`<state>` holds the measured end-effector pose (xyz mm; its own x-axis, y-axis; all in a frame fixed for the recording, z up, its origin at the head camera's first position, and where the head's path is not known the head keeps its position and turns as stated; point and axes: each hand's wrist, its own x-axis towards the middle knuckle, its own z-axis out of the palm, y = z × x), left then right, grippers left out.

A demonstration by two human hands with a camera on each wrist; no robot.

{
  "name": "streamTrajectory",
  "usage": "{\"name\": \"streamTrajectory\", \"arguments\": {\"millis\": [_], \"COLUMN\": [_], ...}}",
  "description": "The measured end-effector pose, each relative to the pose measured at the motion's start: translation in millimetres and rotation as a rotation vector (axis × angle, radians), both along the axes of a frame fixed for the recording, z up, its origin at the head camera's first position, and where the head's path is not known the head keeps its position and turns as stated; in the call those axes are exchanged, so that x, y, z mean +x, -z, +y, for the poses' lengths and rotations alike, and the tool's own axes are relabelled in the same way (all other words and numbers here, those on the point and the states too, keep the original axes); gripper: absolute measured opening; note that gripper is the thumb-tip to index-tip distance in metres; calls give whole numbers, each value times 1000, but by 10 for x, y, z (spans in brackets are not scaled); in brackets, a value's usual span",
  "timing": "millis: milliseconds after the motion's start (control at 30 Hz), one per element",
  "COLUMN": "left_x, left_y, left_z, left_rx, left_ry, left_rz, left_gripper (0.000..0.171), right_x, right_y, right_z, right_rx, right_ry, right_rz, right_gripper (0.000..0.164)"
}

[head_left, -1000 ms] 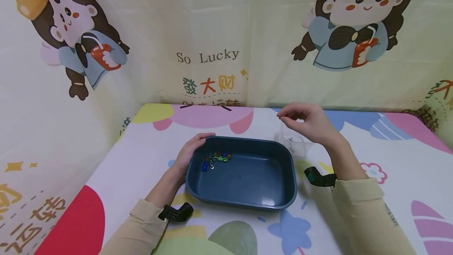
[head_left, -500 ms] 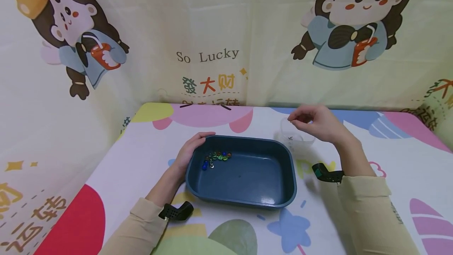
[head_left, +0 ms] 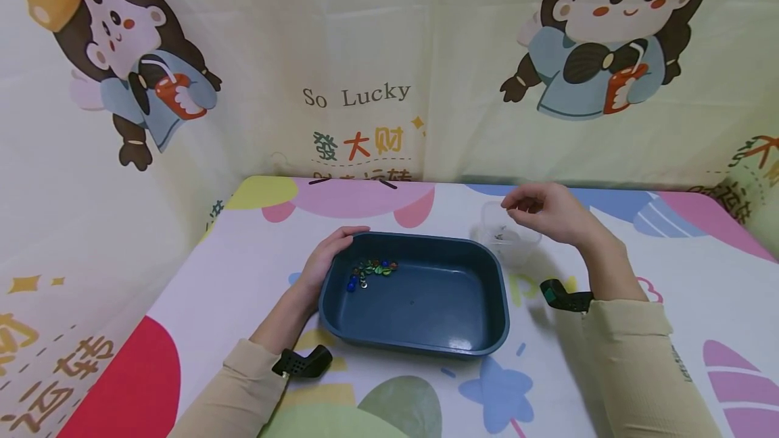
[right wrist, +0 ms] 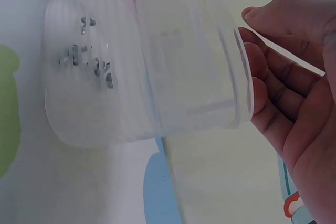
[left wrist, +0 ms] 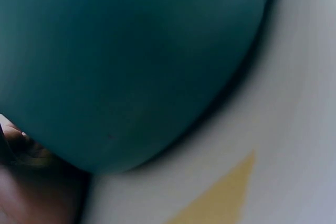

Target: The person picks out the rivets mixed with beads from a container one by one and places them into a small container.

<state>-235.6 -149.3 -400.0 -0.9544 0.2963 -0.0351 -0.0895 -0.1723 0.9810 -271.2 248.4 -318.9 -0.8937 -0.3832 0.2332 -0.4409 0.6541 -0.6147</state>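
A dark blue rectangular basin [head_left: 414, 309] stands in the middle of the table. My left hand [head_left: 322, 262] grips its left end, fingers bent round the far corner. In the left wrist view the basin's outer wall [left wrist: 136, 66] fills the upper left. Colourful glass marbles [head_left: 380, 268] lie at the basin's far left, with a small silvery piece [head_left: 364, 284] beside them. My right hand [head_left: 544, 211] hovers over a clear plastic container [head_left: 520, 242], thumb and index tips slightly apart, nothing visible between them. Several small silvery pieces [right wrist: 86, 56] lie inside that container.
The table is covered by a patterned cloth [head_left: 243, 255]. A printed curtain [head_left: 462, 86] hangs behind and at the left. Each wrist carries a black camera mount, the left one [head_left: 304, 362] close to the basin's near left side.
My right hand has moved slightly right, over the clear container, and its pinched thumb and fingers have loosened. The left hand and the basin have stayed in place.
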Motion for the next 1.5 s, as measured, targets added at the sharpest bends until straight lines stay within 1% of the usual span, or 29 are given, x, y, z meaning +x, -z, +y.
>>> {"name": "streamTrajectory", "arguments": {"millis": [100, 367, 533, 667, 800, 967, 1133, 1300, 1400, 1500], "left_x": [-2, 4, 16, 16, 14, 9, -11, -15, -7, 1], "left_y": [8, 20, 11, 12, 6, -19, -27, -17, -14, -14], "left_z": [-7, -12, -13, -33, -62, -69, -33, 3, 12, 10], "left_rx": [0, -10, -20, -24, -20, -26, -26, -2, 8, 11], "left_ry": [3, -12, -21, -16, -20, -29, -25, -11, -6, -6], "left_rz": [1, -8, -12, -9, 2, 12, 8, 3, 4, 3], "left_gripper": [44, 43, 42, 43, 44, 44, 43, 43, 42, 42], "right_x": [8, 37, 46, 66, 70, 78, 93, 72, 60, 55], "right_y": [-2, -18, -41, -95, -166, -263, -330, -338, -329, -318], "right_z": [2, -15, -60, -111, -207, -389, -557, -721, -829, -953], "right_rx": [-8, -85, -114, -148, -207, -274, -301, -284, -253, -210], "right_ry": [7, -7, -35, -65, -120, -218, -302, -357, -387, -436], "right_rz": [-10, -25, -4, 16, 53, 110, 137, 121, 98, 77], "right_gripper": [15, 21, 22, 22, 21, 21, 22, 25, 25, 23]}}
